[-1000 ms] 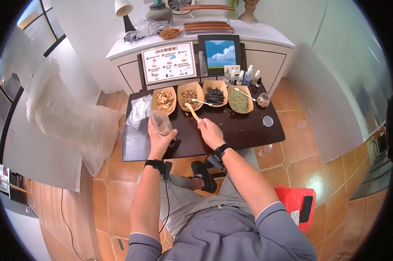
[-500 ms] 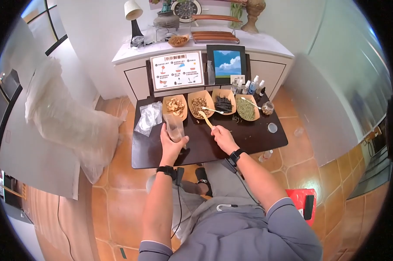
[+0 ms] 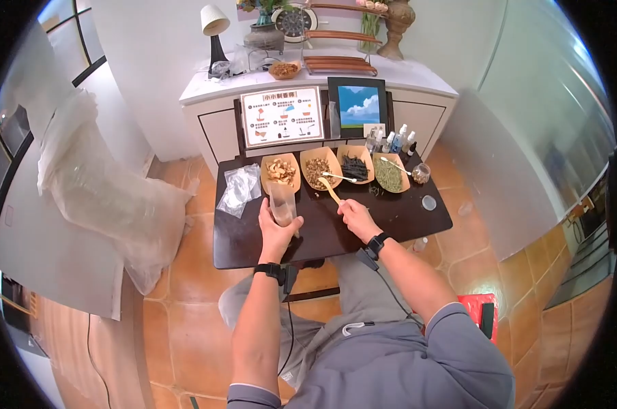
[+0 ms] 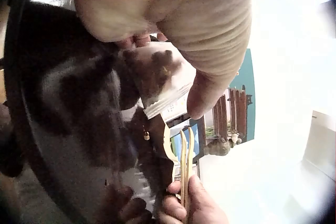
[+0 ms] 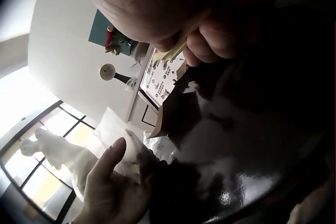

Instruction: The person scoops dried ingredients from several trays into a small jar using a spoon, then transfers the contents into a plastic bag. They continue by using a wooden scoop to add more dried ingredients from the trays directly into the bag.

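In the head view my left hand (image 3: 276,235) grips a clear plastic bag (image 3: 282,203) upright, thumb on its right side. Some brown pieces show through the bag (image 4: 160,74) in the left wrist view. My right hand (image 3: 358,219) pinches a pair of pale wooden tongs (image 4: 185,163), whose two arms lie close together. Their tips reach the front edge of a paper tray of small brown pieces (image 3: 318,168). Just beyond the bag sits a paper tray of pale dried slices (image 3: 281,170). Nothing shows between the tong tips.
To the right are trays of black sticks (image 3: 355,166) and green dried herb (image 3: 390,176), each near a white-ended stick. Small bottles (image 3: 397,140), a jar (image 3: 421,173) and a round lid (image 3: 428,202) stand at the right. Flat plastic bags (image 3: 239,189) lie left; an instruction board (image 3: 281,116) stands behind.
The head view has shifted, so the table sits further right and lower. Both hands keep their holds; the bag stands more upright, and the tongs stay by the brown-piece tray.
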`<control>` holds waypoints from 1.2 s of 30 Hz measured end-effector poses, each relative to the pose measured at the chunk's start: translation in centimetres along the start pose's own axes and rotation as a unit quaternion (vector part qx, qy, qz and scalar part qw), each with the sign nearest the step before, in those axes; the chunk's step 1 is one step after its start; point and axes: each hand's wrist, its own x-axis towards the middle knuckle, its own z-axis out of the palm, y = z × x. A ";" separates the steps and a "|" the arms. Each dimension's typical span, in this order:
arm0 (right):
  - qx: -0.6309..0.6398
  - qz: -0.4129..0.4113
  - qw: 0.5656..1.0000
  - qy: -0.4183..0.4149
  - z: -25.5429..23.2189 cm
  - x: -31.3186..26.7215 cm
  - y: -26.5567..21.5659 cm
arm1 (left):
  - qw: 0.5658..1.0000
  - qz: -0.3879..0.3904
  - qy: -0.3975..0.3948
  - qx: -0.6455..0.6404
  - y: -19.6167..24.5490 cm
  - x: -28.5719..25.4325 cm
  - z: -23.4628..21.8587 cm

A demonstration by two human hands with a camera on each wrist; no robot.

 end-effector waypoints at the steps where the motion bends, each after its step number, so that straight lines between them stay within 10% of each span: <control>1: 0.006 0.008 1.000 -0.002 0.1 0.0 0.0 | 1.000 -0.004 0.004 0.001 0.2 -0.2 0.0; 36: -0.064 -0.059 0.996 0.013 0.0 0.4 1.5 | 0.999 -0.043 -0.029 -0.006 0.8 -0.7 -0.6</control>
